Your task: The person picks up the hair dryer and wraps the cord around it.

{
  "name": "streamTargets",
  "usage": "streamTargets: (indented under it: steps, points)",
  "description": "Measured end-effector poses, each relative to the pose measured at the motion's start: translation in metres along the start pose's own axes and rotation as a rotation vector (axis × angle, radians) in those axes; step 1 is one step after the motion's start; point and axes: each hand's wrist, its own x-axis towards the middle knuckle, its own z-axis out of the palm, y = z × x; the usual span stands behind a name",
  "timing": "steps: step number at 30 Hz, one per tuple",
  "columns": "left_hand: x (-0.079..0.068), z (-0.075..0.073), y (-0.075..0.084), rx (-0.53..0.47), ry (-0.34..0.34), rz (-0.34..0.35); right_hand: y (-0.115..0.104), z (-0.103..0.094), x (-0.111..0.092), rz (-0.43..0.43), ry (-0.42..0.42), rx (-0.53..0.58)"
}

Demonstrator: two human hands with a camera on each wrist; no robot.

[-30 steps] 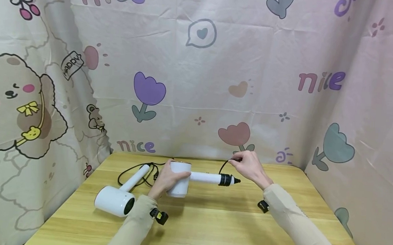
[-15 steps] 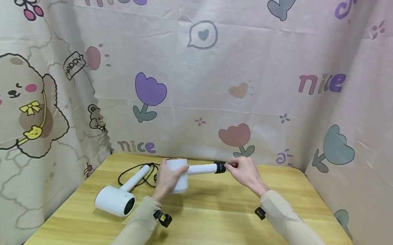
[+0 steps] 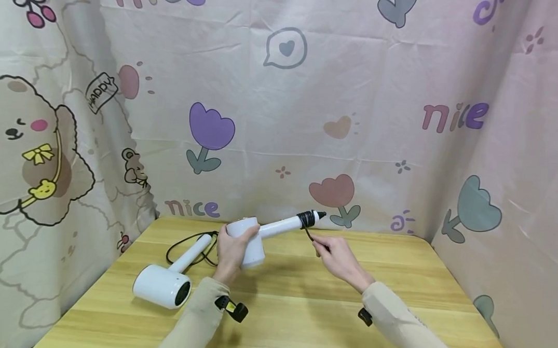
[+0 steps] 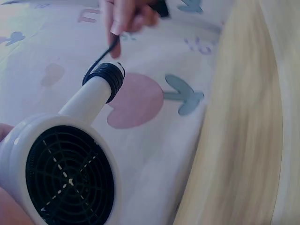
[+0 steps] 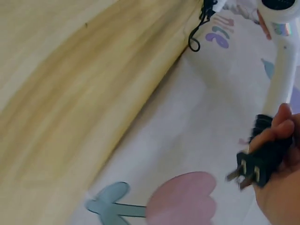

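Note:
My left hand grips the barrel of a white hair dryer, lifted above the table with its handle slanting up to the right. A black power cord is wound in several turns round the handle's end. My right hand pinches the cord's free end below and right of the coil. In the right wrist view a black plug with bare prongs sticks out of that hand. The left wrist view shows the dryer's dark round grille and the cord running taut from the coil to the fingers.
A second white hair dryer lies at the table's left side, its handle pointing to the back. Its loose black cord loops behind it. The wooden table ends at a patterned cloth curtain at the back and sides.
The dryer's handle end has swung upward and the dryer has shifted a little left. My right hand has circled the handle end with the cord, from above it to below it.

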Motion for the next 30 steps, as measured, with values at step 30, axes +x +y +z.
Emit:
streamTargets:
  steps: [30]
  points:
    - [0.0, 0.002, 0.003, -0.268, -0.241, -0.244, 0.052, -0.016, -0.003, 0.372, -0.348, 0.764]
